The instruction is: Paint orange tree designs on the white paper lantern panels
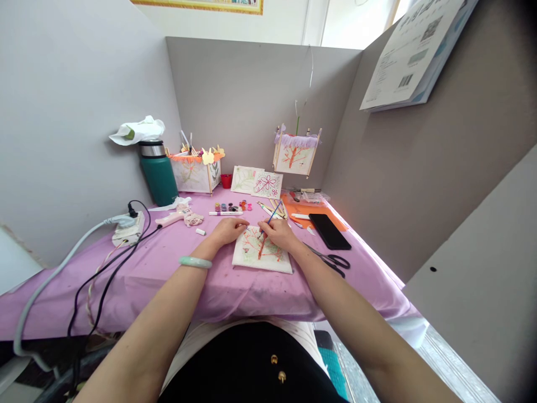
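A white panel [247,254] lies on the purple cloth, bearing a red-orange tree with green marks. My right hand [279,230] grips a slim blue paintbrush [276,208], its lower end pointing down at the tree picture. At the panel's upper left corner, my left hand [232,228] has its fingers closed together on the edge; the fingertips are small in view. Behind the hands stand several small paint pots [230,207], with a white marker [225,213] in front of them. A white cap [200,232] lies left of my left hand.
Black-handled scissors [335,261] and a black phone [330,231] lie to the right, near an orange sheet [293,201]. A green bottle [159,176] and a power strip [128,229] with cables stand left. A decorated lantern [296,157] hangs at the back.
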### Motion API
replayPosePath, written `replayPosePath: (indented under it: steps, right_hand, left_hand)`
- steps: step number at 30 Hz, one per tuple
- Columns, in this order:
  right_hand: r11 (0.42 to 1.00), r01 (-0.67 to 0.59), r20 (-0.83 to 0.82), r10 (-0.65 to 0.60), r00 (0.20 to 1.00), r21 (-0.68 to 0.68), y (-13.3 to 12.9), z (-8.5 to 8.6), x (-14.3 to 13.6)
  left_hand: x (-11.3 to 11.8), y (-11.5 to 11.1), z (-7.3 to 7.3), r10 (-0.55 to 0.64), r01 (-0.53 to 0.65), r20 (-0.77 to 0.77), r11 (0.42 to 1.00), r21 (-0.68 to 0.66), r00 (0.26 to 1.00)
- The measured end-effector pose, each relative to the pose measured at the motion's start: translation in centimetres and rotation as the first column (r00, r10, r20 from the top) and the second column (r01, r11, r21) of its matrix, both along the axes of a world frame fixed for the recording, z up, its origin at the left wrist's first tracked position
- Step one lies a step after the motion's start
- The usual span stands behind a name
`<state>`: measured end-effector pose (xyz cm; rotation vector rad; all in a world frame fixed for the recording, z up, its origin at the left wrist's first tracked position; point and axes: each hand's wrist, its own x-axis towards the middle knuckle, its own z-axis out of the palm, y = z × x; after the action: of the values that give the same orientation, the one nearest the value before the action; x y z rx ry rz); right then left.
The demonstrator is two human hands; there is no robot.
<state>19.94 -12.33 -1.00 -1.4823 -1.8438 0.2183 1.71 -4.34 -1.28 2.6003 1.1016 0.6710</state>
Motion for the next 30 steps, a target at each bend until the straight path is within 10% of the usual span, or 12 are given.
replayPosePath:
  steps: [30]
  right_hand:
    - [0.999,-0.049,-0.038,0.050,0.998,0.019,-0.15,0.09,-0.07]
  left_hand:
    - [0.05,-0.05,0.09,-0.001,0.001,-0.003,1.000,0.000,1.000]
